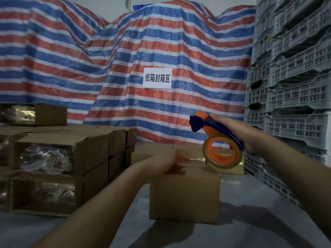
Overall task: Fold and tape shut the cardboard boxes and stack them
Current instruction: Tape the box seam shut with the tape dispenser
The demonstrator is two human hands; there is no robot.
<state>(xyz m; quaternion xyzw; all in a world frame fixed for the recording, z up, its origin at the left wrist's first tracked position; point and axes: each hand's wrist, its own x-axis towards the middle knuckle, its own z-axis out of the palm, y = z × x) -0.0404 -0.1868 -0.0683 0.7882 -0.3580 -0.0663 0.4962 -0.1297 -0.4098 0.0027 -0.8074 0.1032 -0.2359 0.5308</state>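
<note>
A closed cardboard box (184, 196) stands on the grey floor in front of me. My left hand (166, 162) lies flat on its top near the far edge, blurred. My right hand (238, 133) grips the blue handle of an orange and blue tape dispenser (215, 140) carrying a roll of clear tape, held in the air above the box's far right corner. A stack of open-sided cardboard boxes (59, 169) with plastic-wrapped contents stands at the left. More boxes (229, 167) lie behind the near one.
A red, white and blue striped tarp (125, 59) with a white paper sign (157, 78) hangs behind. Stacked grey plastic crates (290, 86) form a wall on the right. The grey floor (250, 212) stretches between the box and the crates.
</note>
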